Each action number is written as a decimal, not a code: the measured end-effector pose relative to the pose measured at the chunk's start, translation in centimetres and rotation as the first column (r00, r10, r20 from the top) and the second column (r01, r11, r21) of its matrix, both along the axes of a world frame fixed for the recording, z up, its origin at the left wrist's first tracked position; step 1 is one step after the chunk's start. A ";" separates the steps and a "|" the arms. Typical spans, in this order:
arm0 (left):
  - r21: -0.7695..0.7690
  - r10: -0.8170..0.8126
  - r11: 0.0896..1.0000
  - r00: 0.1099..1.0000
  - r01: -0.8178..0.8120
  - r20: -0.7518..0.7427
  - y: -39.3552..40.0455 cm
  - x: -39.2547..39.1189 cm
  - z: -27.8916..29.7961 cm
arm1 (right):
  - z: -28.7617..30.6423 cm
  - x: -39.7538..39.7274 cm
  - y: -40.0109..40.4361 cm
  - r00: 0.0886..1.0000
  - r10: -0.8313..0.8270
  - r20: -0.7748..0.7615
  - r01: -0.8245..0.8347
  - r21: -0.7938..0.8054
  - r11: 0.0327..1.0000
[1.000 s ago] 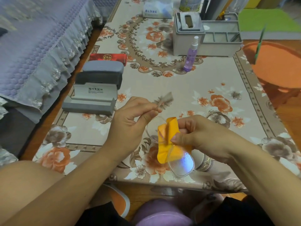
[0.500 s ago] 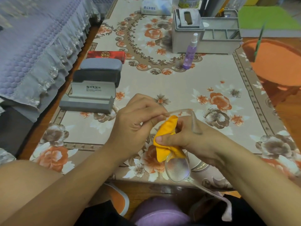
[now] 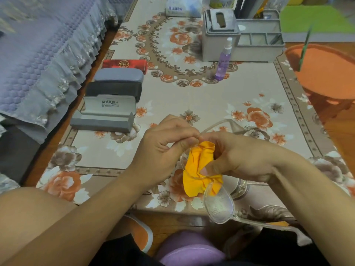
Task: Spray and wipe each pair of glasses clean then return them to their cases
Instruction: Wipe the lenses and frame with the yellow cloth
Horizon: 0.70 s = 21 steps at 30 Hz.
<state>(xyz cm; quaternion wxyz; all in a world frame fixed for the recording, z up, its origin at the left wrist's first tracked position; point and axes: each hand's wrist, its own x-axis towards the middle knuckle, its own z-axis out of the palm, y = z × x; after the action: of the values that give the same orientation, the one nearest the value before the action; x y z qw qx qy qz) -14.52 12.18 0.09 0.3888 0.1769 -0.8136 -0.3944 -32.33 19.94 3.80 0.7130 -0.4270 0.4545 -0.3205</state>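
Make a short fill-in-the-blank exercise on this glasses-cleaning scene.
1. The right hand presses a ____ cloth onto the glasses.
2. The spray bottle holds ____ liquid.
3. The case nearest the person is ____.
4. The left hand pinches the glasses' ____.

Missing words: yellow; purple; open; arm

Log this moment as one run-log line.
step: wiping lens | left hand: pinches glasses | right hand: rubs yellow cloth | open case: empty

A floral cloth (image 3: 192,96) covers the counter. At its far end stands a grey organiser (image 3: 242,35) with open compartments, a tissue pack (image 3: 182,8) just behind it. A lilac frilled cover (image 3: 44,45) lies along the left; an orange stool (image 3: 326,73) stands right.
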 end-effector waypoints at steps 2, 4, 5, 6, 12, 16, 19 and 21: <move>-0.005 -0.004 1.000 1.000 0.004 0.009 -0.1 0.1 0.0 | -0.3 0.1 0.0 1.000 -0.013 -0.018 0.013 -0.015 1.000; 0.000 -0.011 1.000 1.000 0.011 0.025 -0.1 0.3 0.1 | -0.5 0.5 0.2 0.999 -0.015 -0.028 0.015 -0.014 1.000; 0.000 -0.013 1.000 0.999 0.013 0.031 0.0 0.4 0.1 | -0.5 0.7 0.3 1.000 -0.022 -0.021 0.022 -0.003 1.000; -0.004 -0.010 1.000 0.999 0.010 0.035 0.0 0.5 0.2 | -0.7 0.8 0.4 0.999 -0.033 -0.005 0.033 0.008 0.999; -0.046 0.054 0.998 0.998 -0.052 0.039 0.1 0.3 0.5 | -1.1 2.0 0.7 0.979 -0.178 -0.096 0.179 0.005 0.984; -0.094 0.071 0.993 0.996 -0.066 0.050 -0.3 0.6 0.5 | -1.0 1.3 0.9 0.955 -0.228 -0.191 0.226 -0.035 0.974; -0.179 0.151 0.974 0.987 -0.140 0.048 -0.7 0.7 0.4 | -0.6 -0.6 0.6 0.940 -0.307 -0.147 0.309 -0.007 0.951; -0.262 0.248 0.937 0.968 -0.230 0.038 -0.8 0.8 0.0 | -0.7 -2.4 0.1 0.893 -0.393 -0.217 0.393 -0.046 0.918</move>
<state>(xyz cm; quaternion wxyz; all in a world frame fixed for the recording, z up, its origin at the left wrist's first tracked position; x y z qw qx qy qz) -13.76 11.41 0.14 0.4244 0.2368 -0.8432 -0.2297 -34.72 20.07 3.11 0.5781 -0.3596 0.6080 -0.4085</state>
